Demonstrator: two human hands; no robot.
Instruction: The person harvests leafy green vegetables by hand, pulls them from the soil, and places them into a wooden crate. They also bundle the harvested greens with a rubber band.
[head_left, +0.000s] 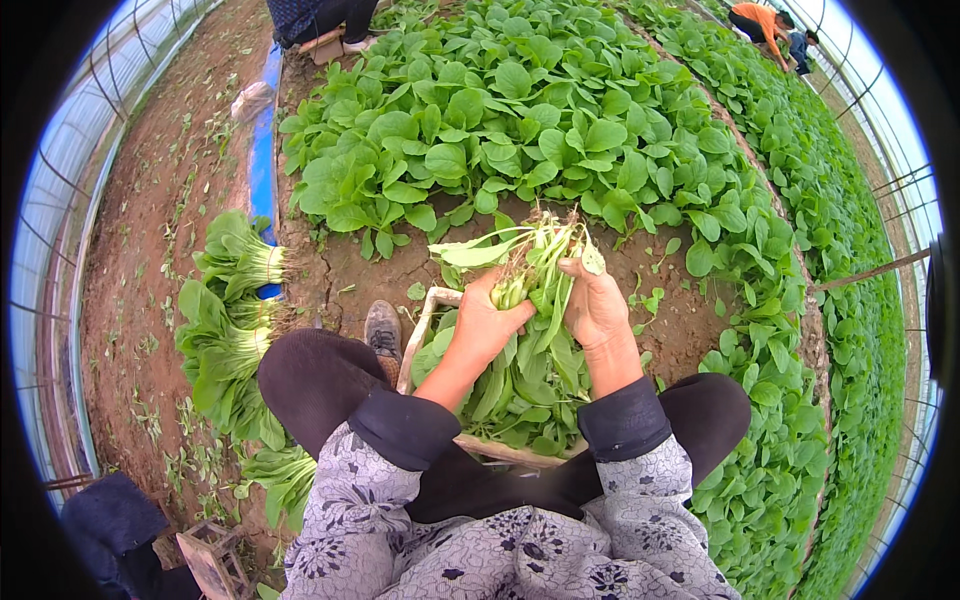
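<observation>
Both the left hand (pixel 487 322) and right hand (pixel 592 305) close their fingers around a bunch of greens (pixel 535 262) over a part-filled crate (pixel 420 335), with cut bundles (pixel 235 300) laid aside and most of the bed (pixel 520 120) uncut.

Daylit greenhouse tunnel (pixel 70 150) — bare soil path (pixel 150 230), green beds (pixel 560 110)

Rows of short green leafy plants (pixel 520 110) are growing in a wide bed that is bending away to the right. Bundles of picked green plants with pale stems (pixel 235 265) are lying on the bare brown soil path (pixel 150 200) on the left. A long blue strip (pixel 264 165) is lying beside the bed. A person in an orange top (pixel 758 20) is bending over far off. The clear plastic greenhouse wall (pixel 70 160) is curving along the left side.
</observation>
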